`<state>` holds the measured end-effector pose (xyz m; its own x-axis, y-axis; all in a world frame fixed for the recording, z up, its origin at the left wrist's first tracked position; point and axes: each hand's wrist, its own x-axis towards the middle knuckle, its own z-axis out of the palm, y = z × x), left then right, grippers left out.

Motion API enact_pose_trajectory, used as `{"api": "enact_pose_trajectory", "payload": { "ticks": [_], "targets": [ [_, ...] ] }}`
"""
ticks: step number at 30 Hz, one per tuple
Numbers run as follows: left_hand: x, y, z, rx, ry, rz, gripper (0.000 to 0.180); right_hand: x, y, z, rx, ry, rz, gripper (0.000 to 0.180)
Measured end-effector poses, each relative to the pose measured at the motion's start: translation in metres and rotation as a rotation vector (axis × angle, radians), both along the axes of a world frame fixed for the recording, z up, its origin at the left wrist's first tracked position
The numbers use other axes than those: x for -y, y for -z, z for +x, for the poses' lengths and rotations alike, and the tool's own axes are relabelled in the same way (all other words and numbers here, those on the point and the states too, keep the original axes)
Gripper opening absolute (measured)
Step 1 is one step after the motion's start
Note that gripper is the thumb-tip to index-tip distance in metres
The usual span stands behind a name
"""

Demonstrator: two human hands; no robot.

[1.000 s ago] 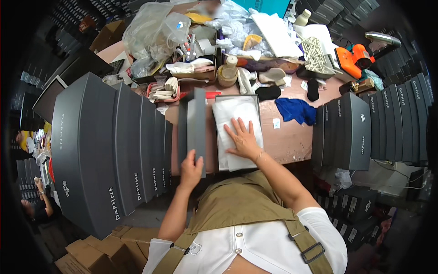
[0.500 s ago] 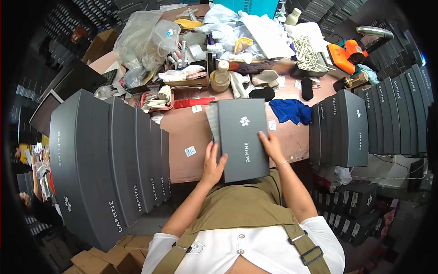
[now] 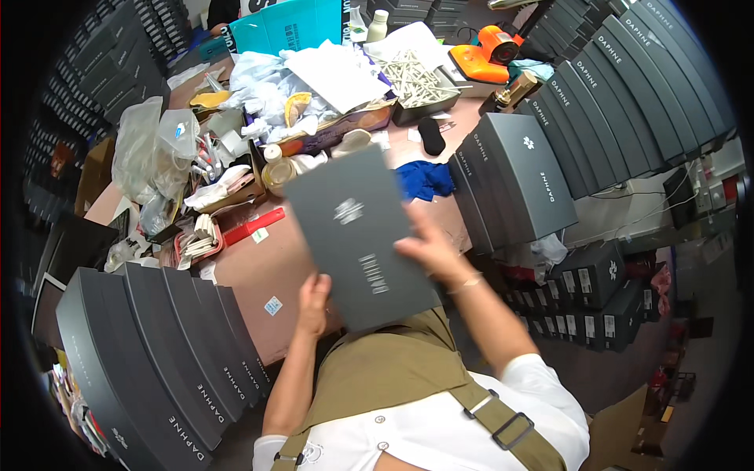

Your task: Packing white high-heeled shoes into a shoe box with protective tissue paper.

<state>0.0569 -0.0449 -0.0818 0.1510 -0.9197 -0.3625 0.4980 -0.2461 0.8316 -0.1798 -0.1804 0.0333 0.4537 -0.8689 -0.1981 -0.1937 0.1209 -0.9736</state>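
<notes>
A dark grey shoe box [image 3: 334, 259] with a pale flower mark on its lid is tilted in front of me, over the table's near edge. My left hand [image 3: 313, 304] grips its lower left side, thumb at the edge and the other fingers mostly hidden by the box. My right hand [image 3: 432, 250], slightly blurred, holds the right side with its thumb over the lid. The lid covers the box, so its contents are hidden. Just beyond the box lies a crumpled blue cloth [image 3: 424, 180].
Stacks of grey shoe boxes stand at the left [image 3: 149, 345] and right [image 3: 514, 177]. Across the pink table [image 3: 259, 314] are a red strip [image 3: 255, 226], a glue jar [image 3: 276, 174], a box of white sticks [image 3: 412, 82], an orange tool [image 3: 479, 64] and plastic bags [image 3: 145, 149].
My view has turned to the right. The shoe box is raised nearer and tilted, held by both hands. The pale paper that stuck out at its left side is out of sight.
</notes>
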Motion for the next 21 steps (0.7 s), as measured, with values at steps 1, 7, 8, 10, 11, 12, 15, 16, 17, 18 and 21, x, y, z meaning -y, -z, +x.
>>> {"api": "enact_pose_trajectory", "payload": {
  "ticks": [1,7,8,10,11,12,15,16,17,18,21],
  "targets": [
    [0.013,-0.038,-0.017,0.015,0.132,-0.150,0.073,0.014,-0.048,-0.029,0.041,0.043,0.043,0.077],
    [0.023,-0.183,-0.055,0.090,0.529,-0.749,0.080,0.100,-0.219,-0.253,-0.659,0.336,-0.269,0.061],
    [0.015,-0.195,-0.044,0.174,0.536,-0.817,0.079,0.112,-0.232,-0.267,-0.941,0.218,-0.393,0.054],
    [-0.018,-0.217,-0.011,0.399,0.500,-0.878,0.076,0.113,-0.223,-0.204,-0.833,0.264,-0.673,0.050],
    [-0.036,-0.232,0.003,0.443,0.439,-0.948,0.072,0.107,-0.207,-0.155,-0.471,0.198,-0.579,0.047],
    [-0.051,-0.248,0.018,0.488,0.395,-1.030,0.069,0.101,-0.184,-0.118,-0.321,0.113,-0.603,0.045],
    [-0.149,-0.311,0.062,0.444,0.148,-1.414,0.046,0.057,-0.151,0.024,-0.364,-0.404,-0.513,0.046],
    [-0.178,-0.320,0.077,0.672,-0.279,-1.470,0.048,0.041,-0.135,0.057,-0.364,-0.559,-0.542,0.048],
    [-0.208,-0.336,0.090,0.835,-0.697,-1.378,0.052,0.028,-0.122,0.089,-0.338,-0.682,-0.565,0.053],
    [-0.229,-0.353,0.113,1.153,-1.336,-0.958,0.058,0.009,-0.111,0.121,-0.214,-0.788,-0.518,0.059],
    [-0.363,-0.336,0.211,1.507,-1.205,0.162,0.052,-0.075,-0.114,0.213,0.068,-1.107,-0.530,0.073]
  ]
}}
